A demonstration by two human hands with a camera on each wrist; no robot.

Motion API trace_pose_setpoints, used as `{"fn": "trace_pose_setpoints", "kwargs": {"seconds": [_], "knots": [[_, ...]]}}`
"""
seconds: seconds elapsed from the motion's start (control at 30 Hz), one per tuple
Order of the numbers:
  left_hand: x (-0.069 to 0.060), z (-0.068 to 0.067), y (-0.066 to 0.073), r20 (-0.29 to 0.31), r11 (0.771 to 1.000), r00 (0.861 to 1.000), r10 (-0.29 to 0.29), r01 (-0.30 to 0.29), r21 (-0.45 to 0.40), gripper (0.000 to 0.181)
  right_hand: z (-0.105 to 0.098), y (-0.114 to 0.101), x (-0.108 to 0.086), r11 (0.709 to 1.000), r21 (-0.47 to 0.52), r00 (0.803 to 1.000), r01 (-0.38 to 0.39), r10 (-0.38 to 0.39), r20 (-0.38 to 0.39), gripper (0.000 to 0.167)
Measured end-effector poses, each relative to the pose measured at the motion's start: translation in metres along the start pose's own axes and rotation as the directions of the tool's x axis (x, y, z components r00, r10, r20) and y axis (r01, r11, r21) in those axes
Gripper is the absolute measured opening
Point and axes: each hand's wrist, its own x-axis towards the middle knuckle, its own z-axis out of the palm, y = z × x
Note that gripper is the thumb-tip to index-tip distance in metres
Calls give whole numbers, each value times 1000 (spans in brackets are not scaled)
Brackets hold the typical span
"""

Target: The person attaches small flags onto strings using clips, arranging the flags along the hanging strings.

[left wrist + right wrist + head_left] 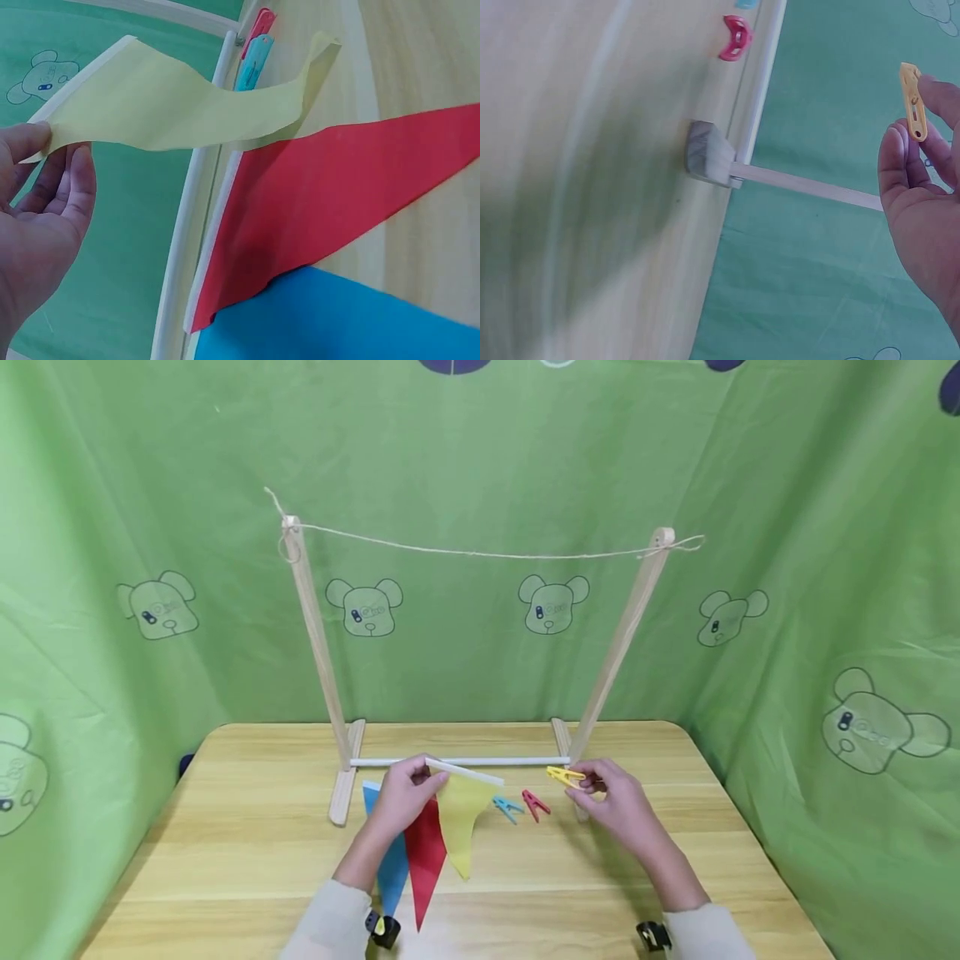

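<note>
My left hand (405, 793) pinches a yellow triangular pennant (459, 810) by one corner of its white top strip. In the left wrist view the pennant's tip bends over above the table. Below that hand lie a red pennant (315, 202) and a blue pennant (322, 322), partly overlapping. Between thumb and fingers, my right hand (618, 802) holds a yellow clothespin (564, 776), raised above the table. Two more clothespins, a blue one (507, 808) and a red one (536, 804), lie on the table between the hands.
A wooden frame stands behind the hands, with a left post (318, 635) and a right post (622, 639). A sagging string (472, 554) ties their tops together, and a white rod (517, 762) joins their feet. Green printed cloth (465, 677) surrounds the wooden table (570, 902).
</note>
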Motion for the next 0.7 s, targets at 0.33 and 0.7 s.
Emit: {"fn": "trace_pose_setpoints", "kwargs": {"seconds": [0.33,0.7], "knots": [[9,0,11,-19,1000,1000,2,-2,-11,7,-8,-5,13,999,15,996,41,-39,-76,30],[23,-3,26,-51,1000,998,24,-24,-2,7,-17,-13,27,997,33,993,72,-69,-98,33]]}}
